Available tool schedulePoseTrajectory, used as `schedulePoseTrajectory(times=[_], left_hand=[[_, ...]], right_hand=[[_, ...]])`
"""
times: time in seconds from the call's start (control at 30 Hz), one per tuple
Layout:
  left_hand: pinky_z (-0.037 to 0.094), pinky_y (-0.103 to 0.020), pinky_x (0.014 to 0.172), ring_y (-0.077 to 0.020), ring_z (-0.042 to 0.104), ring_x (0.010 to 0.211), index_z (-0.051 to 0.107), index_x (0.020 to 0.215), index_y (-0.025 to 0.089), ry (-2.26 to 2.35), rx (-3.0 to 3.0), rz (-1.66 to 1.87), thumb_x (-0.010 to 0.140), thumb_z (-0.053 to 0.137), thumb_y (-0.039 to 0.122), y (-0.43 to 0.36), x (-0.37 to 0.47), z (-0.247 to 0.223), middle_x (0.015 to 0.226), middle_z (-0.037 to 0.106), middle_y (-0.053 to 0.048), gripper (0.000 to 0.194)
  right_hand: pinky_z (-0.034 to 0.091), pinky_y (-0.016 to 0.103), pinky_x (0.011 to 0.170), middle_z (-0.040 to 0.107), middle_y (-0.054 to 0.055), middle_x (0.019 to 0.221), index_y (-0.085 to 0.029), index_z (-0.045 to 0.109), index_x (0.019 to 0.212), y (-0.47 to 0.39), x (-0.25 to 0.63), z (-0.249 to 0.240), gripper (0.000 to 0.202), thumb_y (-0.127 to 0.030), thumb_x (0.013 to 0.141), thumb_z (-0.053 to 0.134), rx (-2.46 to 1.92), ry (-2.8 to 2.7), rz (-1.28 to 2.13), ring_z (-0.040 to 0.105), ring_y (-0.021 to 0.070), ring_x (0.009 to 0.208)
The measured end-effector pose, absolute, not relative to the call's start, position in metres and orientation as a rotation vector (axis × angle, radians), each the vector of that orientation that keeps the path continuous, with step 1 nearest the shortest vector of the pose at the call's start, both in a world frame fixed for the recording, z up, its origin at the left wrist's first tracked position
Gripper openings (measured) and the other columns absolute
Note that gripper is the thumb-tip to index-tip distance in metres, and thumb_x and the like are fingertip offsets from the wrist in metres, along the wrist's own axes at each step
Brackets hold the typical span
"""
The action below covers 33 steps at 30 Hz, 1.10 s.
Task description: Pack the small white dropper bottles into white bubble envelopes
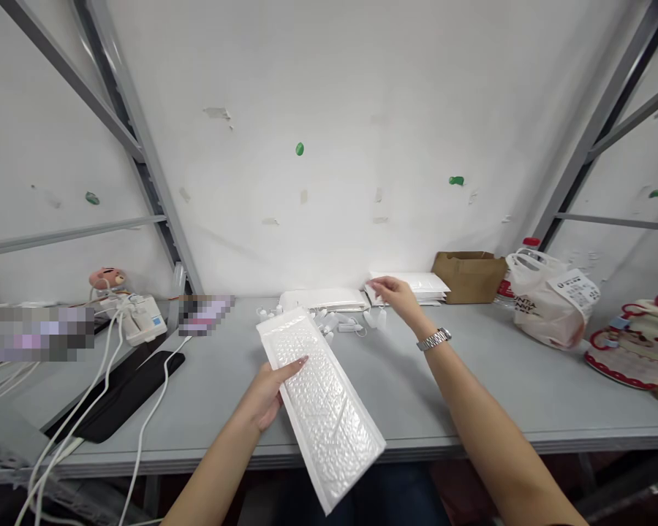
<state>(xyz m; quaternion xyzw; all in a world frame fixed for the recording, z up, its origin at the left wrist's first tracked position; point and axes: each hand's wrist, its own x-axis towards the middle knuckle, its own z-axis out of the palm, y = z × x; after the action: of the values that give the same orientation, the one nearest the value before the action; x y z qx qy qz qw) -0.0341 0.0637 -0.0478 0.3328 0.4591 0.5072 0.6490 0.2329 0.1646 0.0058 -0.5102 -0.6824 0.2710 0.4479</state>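
My left hand [268,394] grips a white bubble mailer [329,409], thumb on top and fingers beneath. The mailer is tilted and held over the front edge of the grey table. My right hand [393,296], with a metal watch on the wrist, is raised in front of a stack of white bubble mailers [430,285]. Its fingers are slightly bent and apart, and nothing shows in them. Another pile of white mailers [323,299] lies by the wall. Small white items with cords [351,326] are scattered just beyond the held mailer, which partly hides them.
A brown cardboard box [468,277], a white plastic bag [548,307] and a red-and-white bag [636,343] stand on the right. On the left are a power strip [142,321], white cables [107,372] and a black pad [134,394]. Metal shelf posts [148,157] flank the table.
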Motion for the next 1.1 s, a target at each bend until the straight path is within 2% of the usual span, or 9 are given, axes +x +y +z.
schedulePoseTrajectory(times=[0.13,0.2,0.27,0.4,0.6,0.73,0.83,0.97,1.1], left_hand=[[0.054,-0.034,0.074,-0.0252,0.069,0.081,0.069,0.088,0.011,1.018,0.826,0.969,0.064,0.076,0.031,0.057,-0.027,-0.047,0.091,0.073,-0.014,0.033],[0.053,-0.033,0.073,-0.0248,0.069,0.080,0.068,0.091,0.011,0.994,0.856,0.896,0.066,0.074,0.035,0.055,-0.022,-0.048,0.091,0.073,-0.014,0.035],[0.052,-0.033,0.074,-0.0249,0.068,0.082,0.067,0.096,0.011,0.972,0.890,0.839,0.066,0.074,0.036,0.053,-0.018,-0.051,0.094,0.072,-0.014,0.040],[0.051,-0.033,0.076,-0.0252,0.068,0.085,0.064,0.107,0.011,0.942,0.951,0.790,0.067,0.074,0.037,0.052,-0.014,-0.055,0.098,0.071,-0.014,0.048],[0.050,-0.034,0.078,-0.0260,0.066,0.088,0.065,0.105,0.012,0.951,1.025,0.812,0.067,0.074,0.038,0.050,-0.010,-0.054,0.100,0.071,-0.014,0.047],[0.048,-0.032,0.074,-0.0264,0.066,0.085,0.069,0.091,0.011,0.987,1.095,0.756,0.065,0.074,0.041,0.048,-0.006,-0.054,0.094,0.072,-0.013,0.040],[0.047,-0.031,0.072,-0.0258,0.066,0.082,0.069,0.085,0.011,1.013,1.131,0.748,0.065,0.074,0.042,0.047,-0.006,-0.053,0.089,0.072,-0.012,0.038],[0.046,-0.031,0.073,-0.0247,0.065,0.082,0.069,0.086,0.012,1.024,1.160,0.753,0.064,0.073,0.042,0.048,-0.009,-0.051,0.088,0.072,-0.010,0.038],[0.045,-0.028,0.070,-0.0212,0.063,0.077,0.068,0.085,0.012,1.012,1.190,0.748,0.065,0.073,0.043,0.051,-0.014,-0.050,0.084,0.071,-0.008,0.037]], right_hand=[[0.030,0.024,0.050,0.050,-0.005,0.054,-0.011,0.066,0.086,0.178,0.261,-0.013,0.047,-0.053,0.064,0.064,-1.415,-1.534,0.571,0.041,0.0102,0.051],[0.029,0.024,0.049,0.049,-0.006,0.050,-0.013,0.067,0.075,0.178,0.265,-0.027,0.042,-0.050,0.055,0.072,-1.458,-1.524,0.598,0.041,0.0099,0.049],[0.029,0.025,0.048,0.048,-0.005,0.046,-0.015,0.064,0.062,0.178,0.266,-0.036,0.035,-0.047,0.052,0.074,-1.472,-1.519,0.628,0.040,0.0096,0.046],[0.031,0.026,0.049,0.045,-0.004,0.043,-0.016,0.057,0.050,0.179,0.264,-0.038,0.034,-0.047,0.059,0.071,-1.412,-1.472,0.650,0.039,0.0096,0.044],[0.047,0.029,0.057,0.057,0.000,0.063,-0.016,0.064,0.076,0.164,0.238,-0.023,0.037,-0.052,0.073,0.057,-1.109,-1.525,0.885,0.052,0.0115,0.054],[0.052,0.031,0.054,0.060,0.002,0.065,-0.015,0.064,0.071,0.146,0.201,-0.026,0.035,-0.050,0.069,0.065,-0.962,-1.652,1.087,0.057,0.0131,0.054],[0.054,0.029,0.054,0.056,0.000,0.068,-0.016,0.063,0.068,0.138,0.184,-0.030,0.031,-0.047,0.069,0.067,-0.906,-1.629,1.076,0.057,0.0120,0.057],[0.056,0.028,0.062,0.057,0.000,0.077,-0.018,0.064,0.074,0.136,0.180,-0.032,0.029,-0.047,0.073,0.064,-0.863,-1.553,1.022,0.057,0.0120,0.069],[0.056,0.029,0.061,0.060,0.001,0.072,-0.017,0.066,0.070,0.136,0.176,-0.035,0.029,-0.045,0.069,0.068,-0.858,-1.575,1.097,0.058,0.0120,0.065]])
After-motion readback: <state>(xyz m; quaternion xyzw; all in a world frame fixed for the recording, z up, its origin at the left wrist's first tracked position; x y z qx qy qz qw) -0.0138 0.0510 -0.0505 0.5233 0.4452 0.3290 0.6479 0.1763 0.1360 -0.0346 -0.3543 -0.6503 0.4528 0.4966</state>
